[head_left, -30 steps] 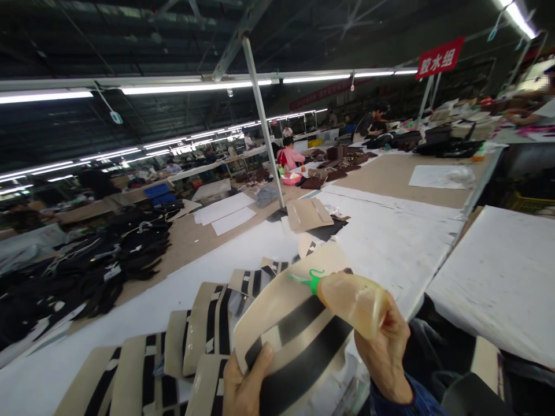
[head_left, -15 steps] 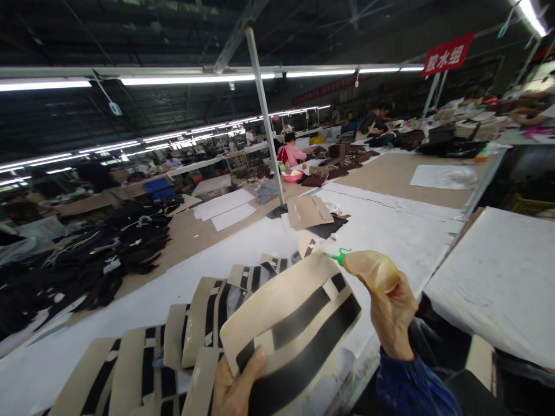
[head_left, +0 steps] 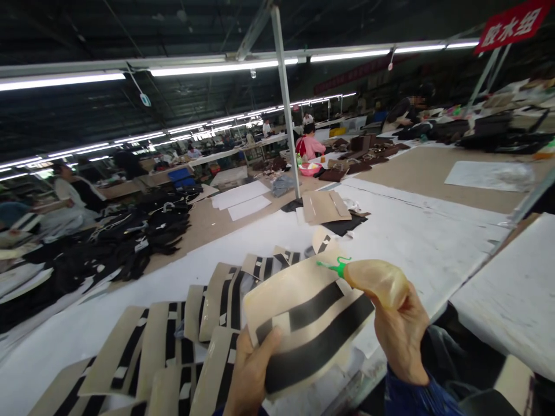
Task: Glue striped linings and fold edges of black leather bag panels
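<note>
My left hand (head_left: pixel 255 364) grips the lower left corner of a beige panel (head_left: pixel 277 297) with black stripes and small pale tabs, thumb on top. The panel is held tilted above the table. In my right hand (head_left: pixel 403 323) is a soft, yellowish glue bottle (head_left: pixel 377 280) with a green nozzle (head_left: pixel 336 267), lying on its side. The nozzle tip is over the panel's upper edge; whether it touches cannot be made out. Similar striped panels (head_left: pixel 217 300) lie overlapping on the white-covered table to the left.
Brown sheets (head_left: pixel 323 207) lie beyond the panel by a metal post (head_left: pixel 286 104). Black pieces (head_left: pixel 143 231) are heaped at the left. Another white-topped table (head_left: pixel 515 289) stands at the right. A person in pink (head_left: pixel 310 145) works further back.
The camera view has turned left, so the scene sits further right. The nozzle has shifted left along the panel's upper edge. Both hands keep their holds.
</note>
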{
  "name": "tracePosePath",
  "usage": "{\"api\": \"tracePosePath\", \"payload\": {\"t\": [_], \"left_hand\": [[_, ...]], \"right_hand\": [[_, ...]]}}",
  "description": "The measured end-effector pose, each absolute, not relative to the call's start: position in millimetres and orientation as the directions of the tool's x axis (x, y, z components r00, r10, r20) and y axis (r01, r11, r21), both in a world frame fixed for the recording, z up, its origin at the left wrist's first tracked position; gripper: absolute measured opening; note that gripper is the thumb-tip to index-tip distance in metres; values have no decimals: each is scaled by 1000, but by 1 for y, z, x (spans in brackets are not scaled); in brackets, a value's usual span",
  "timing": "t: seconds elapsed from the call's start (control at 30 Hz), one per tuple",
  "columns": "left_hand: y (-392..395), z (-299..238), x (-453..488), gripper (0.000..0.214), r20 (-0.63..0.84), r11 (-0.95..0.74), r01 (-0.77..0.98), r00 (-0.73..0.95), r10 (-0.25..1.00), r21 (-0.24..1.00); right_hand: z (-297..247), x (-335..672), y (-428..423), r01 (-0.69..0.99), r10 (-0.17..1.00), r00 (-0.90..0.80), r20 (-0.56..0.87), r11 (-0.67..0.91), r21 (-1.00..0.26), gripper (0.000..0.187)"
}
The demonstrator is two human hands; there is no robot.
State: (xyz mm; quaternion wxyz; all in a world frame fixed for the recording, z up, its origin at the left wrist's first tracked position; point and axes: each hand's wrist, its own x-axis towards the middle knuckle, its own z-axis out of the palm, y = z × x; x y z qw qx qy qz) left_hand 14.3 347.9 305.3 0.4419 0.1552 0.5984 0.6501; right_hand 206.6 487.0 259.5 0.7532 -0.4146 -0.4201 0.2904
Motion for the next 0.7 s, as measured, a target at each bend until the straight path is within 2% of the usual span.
{"api": "tracePosePath", "payload": {"t": [0.17,0.33,0.57,0.7], "left_hand": [[353,302,19,58,-299,128,-337,-526,796,933],[355,294,20,54,-238,124,-250,-501,832,960],[355,292,20,52,-164,64,-190,-571,804,980],[349,291,15,48,-191,125,-148,-615,765,981]], "right_hand": [[271,189,462,-157,796,451,404,517,-842,42],[275,186,453,-178,812,414,412,516,-838,39],[273,196,466,-112,775,542,325,450,-886,48],[263,207,474,-144,782,563,265,409,-901,47]]}}
